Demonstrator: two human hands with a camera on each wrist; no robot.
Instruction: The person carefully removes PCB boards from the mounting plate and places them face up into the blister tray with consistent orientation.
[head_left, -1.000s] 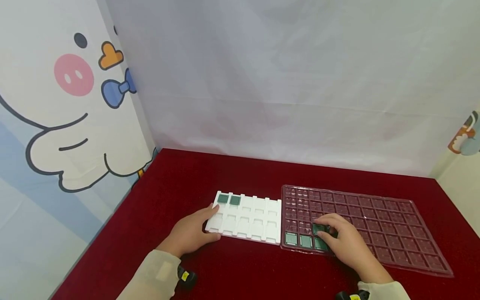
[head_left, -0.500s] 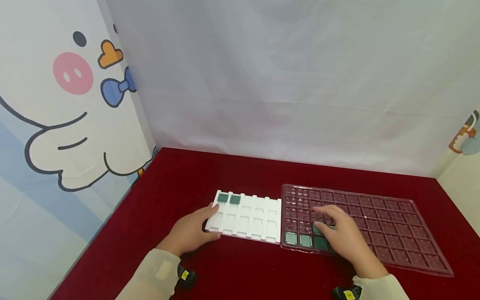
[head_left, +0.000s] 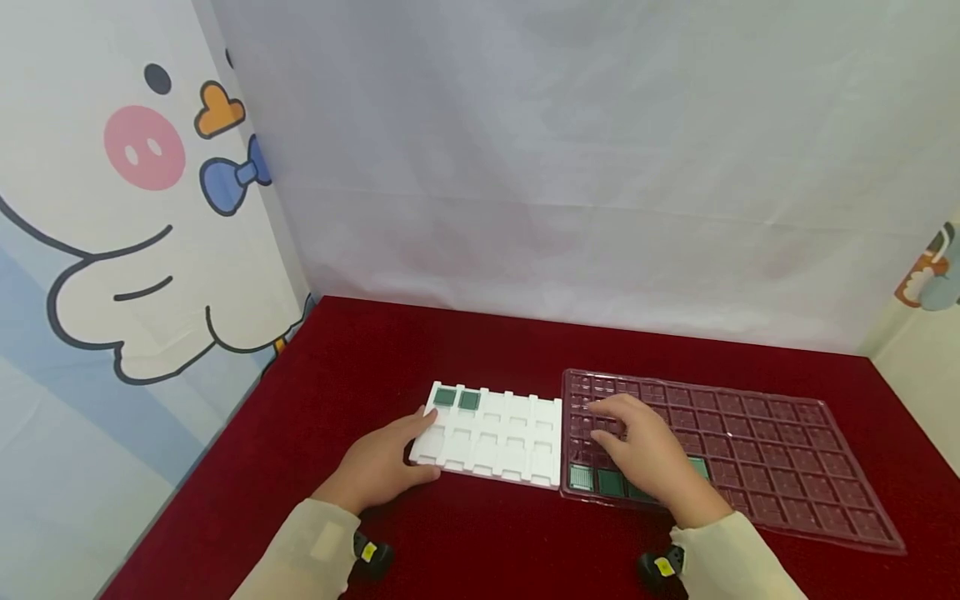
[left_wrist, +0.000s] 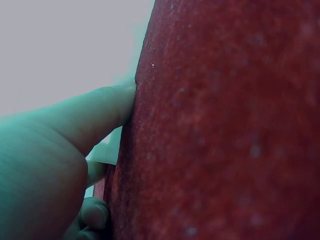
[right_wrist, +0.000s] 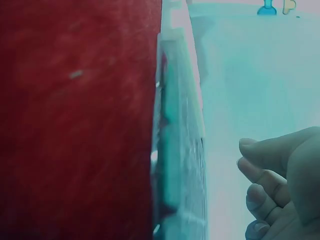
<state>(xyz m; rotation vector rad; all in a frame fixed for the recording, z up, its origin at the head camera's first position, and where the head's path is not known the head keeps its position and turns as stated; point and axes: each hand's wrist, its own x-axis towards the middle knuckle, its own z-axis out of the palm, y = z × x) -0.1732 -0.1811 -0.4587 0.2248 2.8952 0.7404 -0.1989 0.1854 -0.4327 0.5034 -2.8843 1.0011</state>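
My left hand (head_left: 384,460) grips the left end of a white compartment tray (head_left: 501,457), thumb at its front edge and fingers at its left side. Two green square chips (head_left: 469,401) sit in that tray's back-left compartments. Over the left part of a clear plastic tray (head_left: 780,450) hovers my right hand (head_left: 647,450), thumb and index finger apart, nothing between them. Along the clear tray's front row lie a striped green chip (head_left: 581,477) and a darker green chip (head_left: 610,483); another green piece (head_left: 699,467) shows beyond the wrist. My right hand hides the cells beneath it.
Both trays lie side by side, nearly touching, on a red cloth-covered table (head_left: 495,542). A pale curtain (head_left: 570,167) hangs behind. To the left stands a cartoon-printed cloth panel (head_left: 150,275).
My right hand has lifted off the green chips and moved left over the clear tray, its fingers empty. The left hand and both trays stay in place.
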